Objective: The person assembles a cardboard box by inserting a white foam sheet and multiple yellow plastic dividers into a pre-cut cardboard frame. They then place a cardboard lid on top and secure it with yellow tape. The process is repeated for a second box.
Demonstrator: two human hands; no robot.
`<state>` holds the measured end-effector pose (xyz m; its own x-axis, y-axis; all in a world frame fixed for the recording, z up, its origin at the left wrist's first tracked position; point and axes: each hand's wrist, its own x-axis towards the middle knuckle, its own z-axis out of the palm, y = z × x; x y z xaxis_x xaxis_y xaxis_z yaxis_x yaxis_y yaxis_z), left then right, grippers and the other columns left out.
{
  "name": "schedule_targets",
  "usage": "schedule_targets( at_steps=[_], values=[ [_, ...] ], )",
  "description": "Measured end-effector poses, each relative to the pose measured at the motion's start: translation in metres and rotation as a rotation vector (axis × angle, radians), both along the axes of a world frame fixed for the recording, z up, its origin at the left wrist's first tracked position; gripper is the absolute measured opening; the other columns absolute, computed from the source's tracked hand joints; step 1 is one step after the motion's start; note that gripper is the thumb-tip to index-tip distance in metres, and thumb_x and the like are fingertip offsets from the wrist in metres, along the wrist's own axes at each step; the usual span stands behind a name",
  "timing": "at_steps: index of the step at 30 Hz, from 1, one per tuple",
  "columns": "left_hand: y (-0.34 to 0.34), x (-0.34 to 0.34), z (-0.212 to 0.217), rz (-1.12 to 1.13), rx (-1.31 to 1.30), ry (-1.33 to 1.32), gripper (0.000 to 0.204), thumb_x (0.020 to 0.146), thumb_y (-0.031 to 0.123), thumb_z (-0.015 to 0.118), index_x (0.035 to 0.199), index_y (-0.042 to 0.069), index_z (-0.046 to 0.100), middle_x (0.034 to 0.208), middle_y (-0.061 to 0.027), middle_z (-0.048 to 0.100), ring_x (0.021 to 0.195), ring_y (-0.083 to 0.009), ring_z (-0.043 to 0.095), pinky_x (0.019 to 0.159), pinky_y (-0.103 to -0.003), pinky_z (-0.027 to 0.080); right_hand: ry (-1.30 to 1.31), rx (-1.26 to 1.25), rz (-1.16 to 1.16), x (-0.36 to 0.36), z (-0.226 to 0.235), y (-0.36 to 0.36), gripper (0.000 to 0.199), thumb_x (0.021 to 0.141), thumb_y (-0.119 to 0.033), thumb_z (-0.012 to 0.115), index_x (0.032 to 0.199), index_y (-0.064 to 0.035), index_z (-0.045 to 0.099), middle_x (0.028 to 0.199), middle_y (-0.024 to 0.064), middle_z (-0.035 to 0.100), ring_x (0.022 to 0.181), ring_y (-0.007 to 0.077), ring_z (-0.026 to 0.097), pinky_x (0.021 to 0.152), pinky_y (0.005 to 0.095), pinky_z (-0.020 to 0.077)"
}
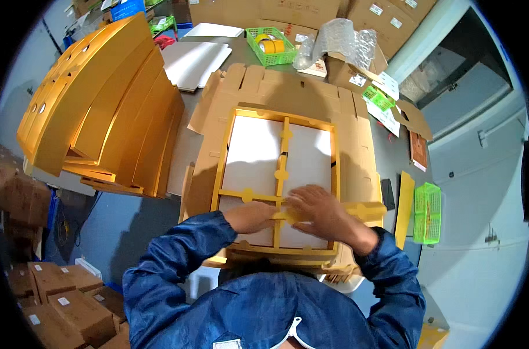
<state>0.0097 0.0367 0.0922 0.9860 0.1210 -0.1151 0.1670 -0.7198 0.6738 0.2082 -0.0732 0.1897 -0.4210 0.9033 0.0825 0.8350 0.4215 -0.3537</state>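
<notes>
A shallow yellow tray (219, 166) with white panels inside lies on flattened cardboard in front of me. Yellow notched dividers (281, 174) cross inside it. Another yellow strip (363, 210) runs from the crossing out over the tray's right rim. Near the crossing, my left hand (248, 217) has its fingers closed at the strip's left end; the fingertips are partly hidden. My right hand (318, 213) lies over the same strip with its fingers stretched out, slightly blurred, and covers part of it.
Stacked yellow trays (119, 110) stand at the left. White sheets (196, 61) and a green basket (271, 46) with tape rolls are at the back. Bubble wrap (340, 43) sits on a carton behind right. Another green basket (427, 213) and a yellow panel (404, 209) lie right. Cartons (72, 302) fill the lower left.
</notes>
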Motion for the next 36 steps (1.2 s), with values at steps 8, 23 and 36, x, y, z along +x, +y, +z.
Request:
schedule_targets(
  at_steps=[8,23,36],
  values=[
    [0.063,-0.006,0.025,0.569,-0.021,-0.171,0.027,0.084,0.023,0.063,0.094,-0.001,0.058,0.089,-0.0203,0.061,0.088,-0.0375,0.059,0.077,-0.042,0.048,-0.104,0.017,-0.086,-0.003,-0.064,0.104,0.017,0.082,-0.018,0.058,0.082,-0.0009,0.057,0.081,0.0136,0.059,0.081,0.0286,0.061,0.065,0.038,0.0505],
    [0.104,-0.014,-0.109,1.148,0.216,0.181,0.041,0.085,0.025,0.059,0.111,-0.004,0.047,0.084,-0.0274,0.061,0.08,-0.0408,0.062,0.073,-0.047,0.05,-0.276,-0.101,0.002,-0.018,-0.174,0.219,0.024,0.083,-0.015,0.046,0.093,0.0025,0.06,0.096,0.0228,0.062,0.09,0.0345,0.061,0.077,0.0427,0.0504],
    [0.103,0.049,-0.048,0.549,0.565,-0.33,0.052,0.076,0.017,0.066,0.124,0.005,0.048,0.124,-0.015,0.049,0.124,-0.0316,0.042,0.106,-0.049,0.028,-0.236,-0.219,-0.234,0.092,-0.1,0.165,0.053,0.078,-0.047,0.065,0.101,0.0002,0.059,0.093,0.019,0.063,0.09,0.0347,0.061,0.08,0.0422,0.0489]
  ],
)
